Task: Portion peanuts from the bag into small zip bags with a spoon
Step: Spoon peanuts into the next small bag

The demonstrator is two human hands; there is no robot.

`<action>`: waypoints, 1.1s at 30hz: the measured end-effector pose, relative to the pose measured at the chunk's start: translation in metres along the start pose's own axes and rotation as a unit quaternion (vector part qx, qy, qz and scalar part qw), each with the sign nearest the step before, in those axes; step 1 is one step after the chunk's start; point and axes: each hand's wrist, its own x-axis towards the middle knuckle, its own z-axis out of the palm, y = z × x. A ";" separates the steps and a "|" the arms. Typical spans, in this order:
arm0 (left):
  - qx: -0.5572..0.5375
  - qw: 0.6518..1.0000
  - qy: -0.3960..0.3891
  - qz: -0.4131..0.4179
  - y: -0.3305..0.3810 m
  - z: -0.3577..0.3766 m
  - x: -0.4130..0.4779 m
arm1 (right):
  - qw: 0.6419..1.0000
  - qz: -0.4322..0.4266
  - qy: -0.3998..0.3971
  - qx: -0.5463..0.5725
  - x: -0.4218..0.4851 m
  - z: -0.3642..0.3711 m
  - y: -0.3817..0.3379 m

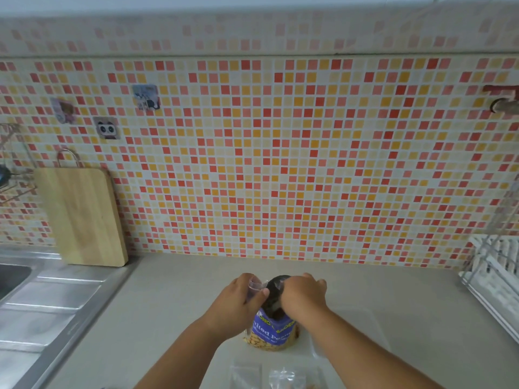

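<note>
A blue bag of salted peanuts (271, 331) stands upright on the grey counter (179, 310), its dark mouth open at the top. My left hand (238, 300) grips the bag's upper left edge together with a small clear zip bag (254, 284). My right hand (304, 293) is at the bag's mouth on the right, fingers curled over the rim; whether it holds a spoon is hidden. Small clear zip bags (276, 377) lie flat on the counter near the bottom edge, one with some peanuts inside.
A steel sink and drainboard (42, 304) fill the left side. A wooden cutting board (81, 217) leans on the mosaic tile wall. A white dish rack (497, 279) stands at the right.
</note>
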 end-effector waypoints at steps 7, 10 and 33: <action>-0.007 1.000 -0.018 -0.007 -0.002 -0.003 0.000 | 0.988 0.062 0.015 0.140 0.000 -0.008 0.015; -0.036 0.999 -0.025 -0.015 0.000 -0.008 0.000 | 0.981 0.074 -0.016 0.176 0.003 -0.009 0.029; 0.165 0.985 -0.026 0.040 0.028 -0.018 -0.007 | 0.985 0.059 -0.086 0.136 0.003 -0.069 0.085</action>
